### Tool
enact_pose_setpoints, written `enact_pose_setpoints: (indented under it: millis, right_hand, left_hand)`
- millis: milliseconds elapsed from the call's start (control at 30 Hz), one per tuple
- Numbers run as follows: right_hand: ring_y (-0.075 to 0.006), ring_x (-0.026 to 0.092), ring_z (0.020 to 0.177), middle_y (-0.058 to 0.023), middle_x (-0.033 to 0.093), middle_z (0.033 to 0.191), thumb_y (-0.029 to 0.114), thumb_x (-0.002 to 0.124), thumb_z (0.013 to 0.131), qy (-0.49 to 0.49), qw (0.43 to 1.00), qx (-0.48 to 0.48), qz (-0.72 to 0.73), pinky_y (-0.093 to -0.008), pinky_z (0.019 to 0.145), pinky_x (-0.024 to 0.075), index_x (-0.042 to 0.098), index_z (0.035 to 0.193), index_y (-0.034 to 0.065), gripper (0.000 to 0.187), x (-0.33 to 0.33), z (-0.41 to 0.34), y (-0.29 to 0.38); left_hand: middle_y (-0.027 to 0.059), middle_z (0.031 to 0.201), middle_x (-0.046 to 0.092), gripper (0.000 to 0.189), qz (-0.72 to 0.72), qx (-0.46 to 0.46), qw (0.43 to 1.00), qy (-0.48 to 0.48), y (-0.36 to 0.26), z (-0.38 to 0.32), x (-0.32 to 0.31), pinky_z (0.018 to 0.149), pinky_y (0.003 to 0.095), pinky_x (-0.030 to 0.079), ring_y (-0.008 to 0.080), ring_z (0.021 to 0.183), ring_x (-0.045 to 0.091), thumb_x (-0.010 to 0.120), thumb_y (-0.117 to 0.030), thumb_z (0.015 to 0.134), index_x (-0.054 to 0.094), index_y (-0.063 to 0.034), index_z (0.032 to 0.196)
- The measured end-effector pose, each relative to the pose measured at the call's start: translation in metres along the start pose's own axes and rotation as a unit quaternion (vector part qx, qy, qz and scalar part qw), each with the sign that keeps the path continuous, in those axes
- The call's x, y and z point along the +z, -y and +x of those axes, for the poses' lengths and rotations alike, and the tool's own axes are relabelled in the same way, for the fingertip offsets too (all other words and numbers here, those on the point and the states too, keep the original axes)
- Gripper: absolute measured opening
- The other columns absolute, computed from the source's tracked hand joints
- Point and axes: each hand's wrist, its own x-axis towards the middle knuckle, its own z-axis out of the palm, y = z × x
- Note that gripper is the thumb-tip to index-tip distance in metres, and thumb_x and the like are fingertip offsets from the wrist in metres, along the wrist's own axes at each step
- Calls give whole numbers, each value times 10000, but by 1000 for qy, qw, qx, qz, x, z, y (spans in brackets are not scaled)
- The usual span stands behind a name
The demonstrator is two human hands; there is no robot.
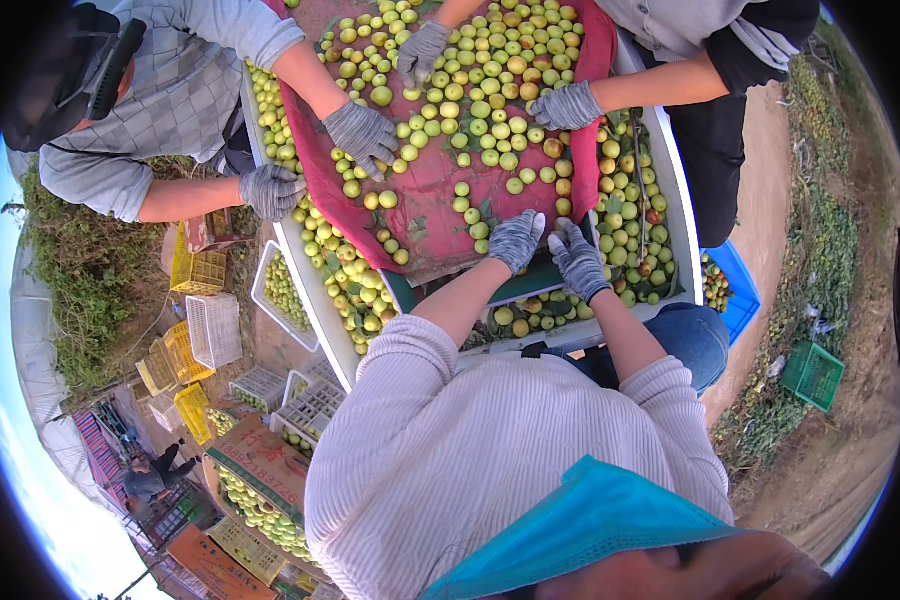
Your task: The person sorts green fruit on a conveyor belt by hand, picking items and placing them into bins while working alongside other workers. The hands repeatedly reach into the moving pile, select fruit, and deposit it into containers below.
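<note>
Both my hands wear grey knitted gloves. My left hand (518, 241) is at the near edge of a sloping board covered in red cloth (435, 199), beside a short row of small green fruits (472, 216) that look like jujubes. Close by on the right, my right hand (577, 259) has its fingers bent at the board's near right corner, next to the raised red cloth side (586, 161). The two hands nearly meet. Whether either holds a fruit is hidden. Some fruits on the cloth have brown-red patches, and loose leaves lie among them.
The board rests in a white-rimmed bin (679, 187) of fruit. Gloved co-workers' hands reach in from the left (360, 139), far side (422, 54) and right (568, 107). A fruit-filled cardboard box (259, 457), yellow crates (197, 270) and a blue crate (742, 292) stand around.
</note>
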Motion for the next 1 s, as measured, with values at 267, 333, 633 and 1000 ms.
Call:
enact_pose_setpoints:
  millis: [267, 333, 633, 1000]
  right_hand:
    - [-142, 621, 917, -47, 652, 1062, 196, 575, 994, 48, 951, 62, 299, -274, 756, 546, 541, 1356, 68, 386, -43, -45, 82]
    - [-81, 555, 749, -34, 626, 991, 117, 529, 1016, 61, 961, -43, 267, -201, 614, 473, 544, 1341, 40, 334, -83, -66, 101]
    - [-229, 653, 931, -101, 692, 990, 92, 487, 986, -296, 741, 190, -572, -326, 848, 511, 606, 1271, 103, 309, -330, -220, 37]
    - [-319, 598, 1164, -180, 599, 1253, 82, 631, 902, -75, 921, -221, -312, -391, 1013, 477, 532, 1340, 50, 449, -103, -76, 94]
  left_hand:
    - [169, 1262, 565, 344, -173, 268, 936, -147, -63, -53, -12, 1027, 456, 441, 344, 1173, 544, 558, -165, 930, 589, -65, 1257]
    - [161, 1324, 524, 396, -182, 297, 928, -132, -71, -57, -20, 1061, 449, 419, 343, 1218, 513, 578, -126, 904, 575, -65, 1295]
    - [177, 1369, 510, 477, -19, -2, 962, -272, 85, -24, -75, 1078, 465, 389, 365, 1265, 485, 662, -203, 868, 553, -77, 1315]
    - [128, 1579, 293, 587, 54, -215, 945, -239, 166, 47, -115, 1179, 479, 266, 390, 1436, 262, 598, -400, 914, 456, -220, 1455]
